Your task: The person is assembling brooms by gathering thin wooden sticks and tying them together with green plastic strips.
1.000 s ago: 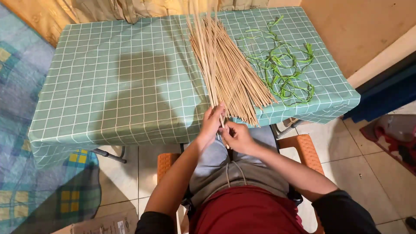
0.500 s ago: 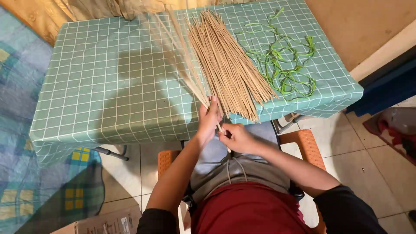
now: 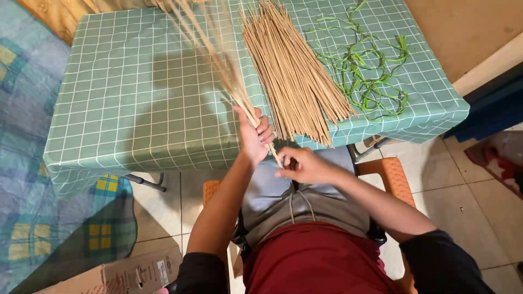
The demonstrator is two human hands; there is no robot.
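My left hand (image 3: 253,135) grips a thin bundle of long tan sticks (image 3: 216,60) near their lower ends; the bundle slants up and left over the table and is motion-blurred. My right hand (image 3: 304,165) is just below and right of it, fingers curled near the bundle's bottom tip, touching or nearly touching it. A large pile of the same tan sticks (image 3: 289,71) lies on the table right of the held bundle. Green strips (image 3: 366,71) lie tangled further right.
The table is covered with a green checked cloth (image 3: 131,103). I sit on an orange chair (image 3: 390,175). A blue patterned rug (image 3: 32,179) covers the floor to the left, and a cardboard box (image 3: 120,275) is at bottom left.
My left hand has lifted a small bundle of sticks off the pile and swung it to the left. The right hand dropped slightly lower toward my lap.
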